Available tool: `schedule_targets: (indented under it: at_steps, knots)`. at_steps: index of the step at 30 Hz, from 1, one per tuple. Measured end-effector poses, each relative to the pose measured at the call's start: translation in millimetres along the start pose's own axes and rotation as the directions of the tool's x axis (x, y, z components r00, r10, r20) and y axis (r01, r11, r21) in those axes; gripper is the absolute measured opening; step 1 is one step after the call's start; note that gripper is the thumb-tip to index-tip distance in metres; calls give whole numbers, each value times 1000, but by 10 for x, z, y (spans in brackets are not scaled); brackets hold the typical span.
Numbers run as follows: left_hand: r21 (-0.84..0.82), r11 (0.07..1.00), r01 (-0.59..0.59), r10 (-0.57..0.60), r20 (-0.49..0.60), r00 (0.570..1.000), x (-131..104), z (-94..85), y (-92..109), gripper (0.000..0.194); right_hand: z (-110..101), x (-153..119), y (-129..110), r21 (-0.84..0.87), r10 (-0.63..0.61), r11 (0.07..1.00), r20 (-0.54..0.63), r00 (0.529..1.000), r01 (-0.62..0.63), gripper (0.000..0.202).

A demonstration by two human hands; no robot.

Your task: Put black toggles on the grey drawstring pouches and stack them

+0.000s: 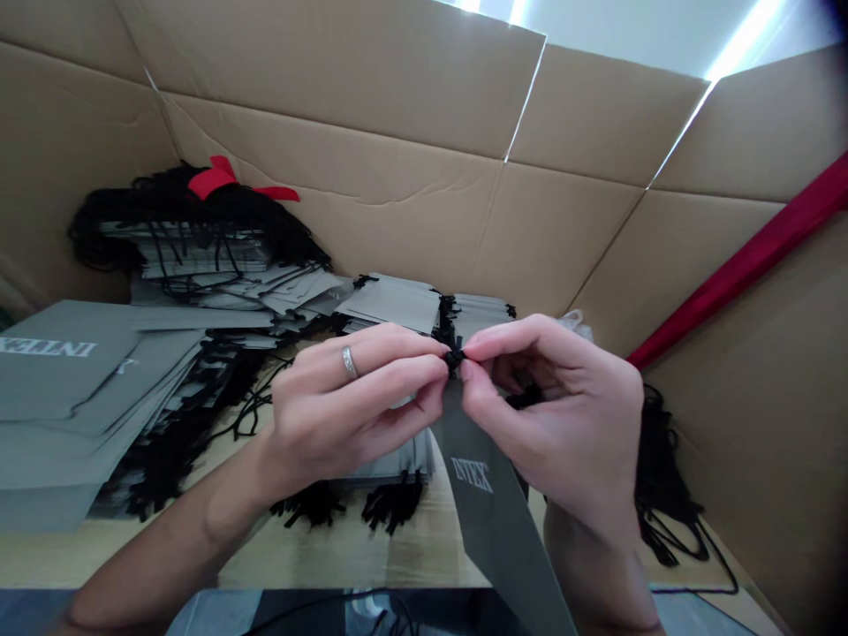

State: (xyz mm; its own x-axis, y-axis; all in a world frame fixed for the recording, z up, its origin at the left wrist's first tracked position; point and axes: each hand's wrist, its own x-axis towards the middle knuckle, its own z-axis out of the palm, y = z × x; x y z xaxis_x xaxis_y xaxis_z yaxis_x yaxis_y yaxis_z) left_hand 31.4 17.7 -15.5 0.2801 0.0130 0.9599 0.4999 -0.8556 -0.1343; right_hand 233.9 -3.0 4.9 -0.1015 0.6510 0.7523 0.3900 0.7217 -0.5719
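A black cord [454,359] is bunched into a small knot between my fingertips. My left hand [361,389], with a ring on one finger, pinches it from the left. My right hand [563,397] pinches the same cord from the right, thumb and forefinger together. Below the knot hangs a flat grey sheet [483,521] printed INTEX, tilted and reaching past the table edge; whether it is a card or a flat bag I cannot tell. Behind my left wrist lies a grey stack [390,464] with black cord ends sticking out at its front.
Stacked grey INTEX pieces [46,389] with black cords cover the left side. Further back sit a black cord bundle [132,212] with a red strip [213,181] and more grey stacks [390,300]. Black cords [662,477] lie at right. Cardboard walls [331,71] surround the wooden table [318,561].
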Motion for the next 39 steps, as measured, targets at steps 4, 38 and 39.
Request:
schedule_targets:
  at_steps: [4,38,39]
  knots:
    - [-137,987,83,-87,-24,996,47,7,-8,19,-9,-7,-8,31,15,999,-12,1000,-14,16]
    - [-358,804,475,-273,488,829,59,-95,-105,9,-350,209,215,141,-58,990,342,938,10,3]
    - [-355,809,469,-266,491,830,62,-101,-109,9,-349,205,213,129,-49,992,337,940,5,3]
